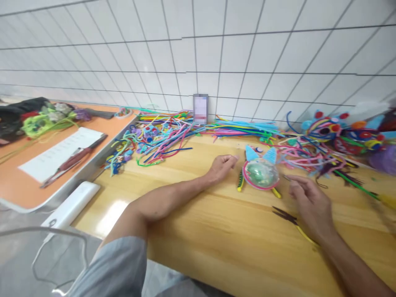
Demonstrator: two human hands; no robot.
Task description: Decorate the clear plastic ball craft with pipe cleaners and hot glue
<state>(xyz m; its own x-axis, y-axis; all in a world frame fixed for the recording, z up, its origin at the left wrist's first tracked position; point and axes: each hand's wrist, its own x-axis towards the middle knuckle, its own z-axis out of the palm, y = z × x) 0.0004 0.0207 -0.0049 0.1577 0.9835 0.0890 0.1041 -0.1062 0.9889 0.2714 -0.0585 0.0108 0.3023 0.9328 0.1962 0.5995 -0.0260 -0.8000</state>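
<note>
A clear round plastic ball (262,173) with a pink rim stands on the wooden table, greenish inside. Two light blue ears (269,154) rise from its top, and striped yellow and dark legs (240,181) stick out below. Just left of it is my left hand (222,167), its fingers curled together; whether anything is in them is hidden. My right hand (311,200) is to the right of the ball, apart from it, fingers pinched around a small thin thing I cannot make out. Pliers (285,214) with dark jaws and yellow handles lie beneath and beside that hand.
Pipe cleaners (167,136) in many colours lie along the wall, with more pink ones (298,156) at right. A phone (201,109) leans on the wall. Decorated figures (324,130) stand at far right. A white power strip (72,204) and an orange tray (18,181) are left.
</note>
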